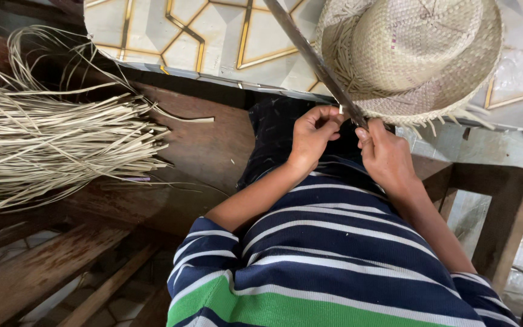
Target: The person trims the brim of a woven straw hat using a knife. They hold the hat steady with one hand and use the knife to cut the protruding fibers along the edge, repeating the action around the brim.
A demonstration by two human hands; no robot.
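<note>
Both hands, left hand and right hand, at straw hat brim.

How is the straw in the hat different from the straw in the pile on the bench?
The woven hat is plaited tightly into a round crown and brim; the loose strips lie long, flat and unwoven. The hat rests on the patterned tabletop, the strips on the wooden bench. Both are pale, dry fibre.

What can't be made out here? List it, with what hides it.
- Head view: the long dark blade runs off the top edge, so its far end is unseen.
- The left hand pinches a pale strip; its curled fingers hide most of it.
- The right hand covers the blade's lower end, so any handle is hidden.
- The straw hat is cut by the top edge.
- The straw bundle runs off the left edge.
</note>
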